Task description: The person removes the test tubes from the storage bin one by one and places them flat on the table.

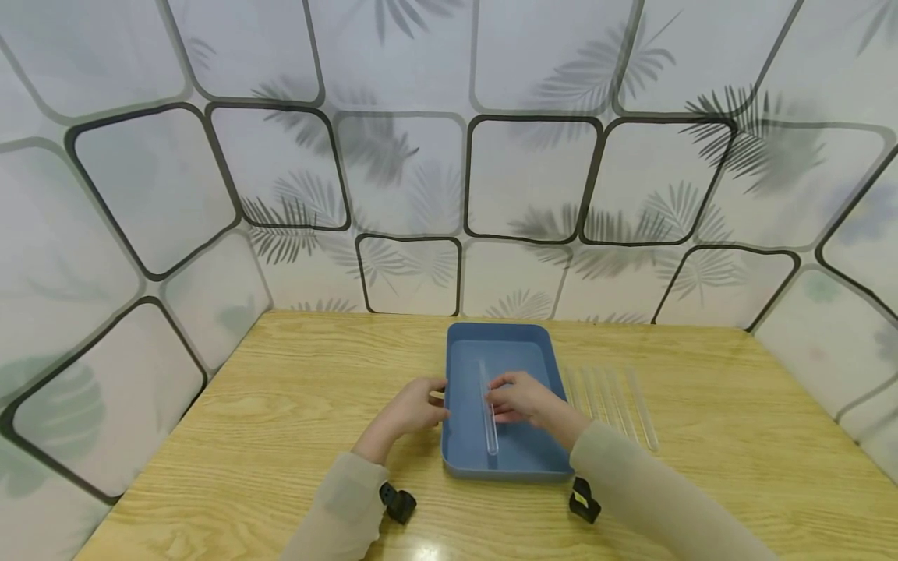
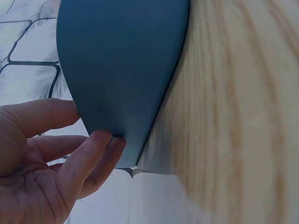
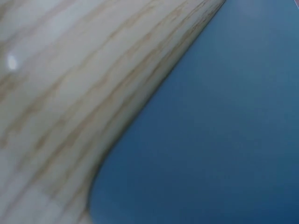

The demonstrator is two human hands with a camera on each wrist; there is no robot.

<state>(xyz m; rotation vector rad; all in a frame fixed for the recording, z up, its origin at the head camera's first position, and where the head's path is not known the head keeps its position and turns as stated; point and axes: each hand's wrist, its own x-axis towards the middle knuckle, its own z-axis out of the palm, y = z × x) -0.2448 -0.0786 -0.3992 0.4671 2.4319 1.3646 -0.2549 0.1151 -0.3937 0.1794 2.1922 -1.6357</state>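
Observation:
A blue rectangular tray (image 1: 508, 332) sits on the table, its long side running away from me. My right hand (image 1: 521, 399) pinches a clear glass test tube (image 1: 491, 438) over the inside of the tray; the tube's rounded end points towards me. Whether the tube touches the tray floor I cannot tell. At the tray's left side, my left hand (image 1: 415, 407) touches the outer wall with loosely bent fingers. The left wrist view shows that hand (image 2: 51, 158) against the tray wall (image 2: 124, 70). In the right wrist view only the tray (image 3: 201, 140) and tabletop appear; the hand is out of sight.
Several clear tubes (image 1: 642, 413) lie side by side on the wooden table (image 1: 295, 389) to the right of the tray, partly behind my right forearm. A patterned curtain or wall covering (image 1: 407, 273) stands behind the table and along its sides.

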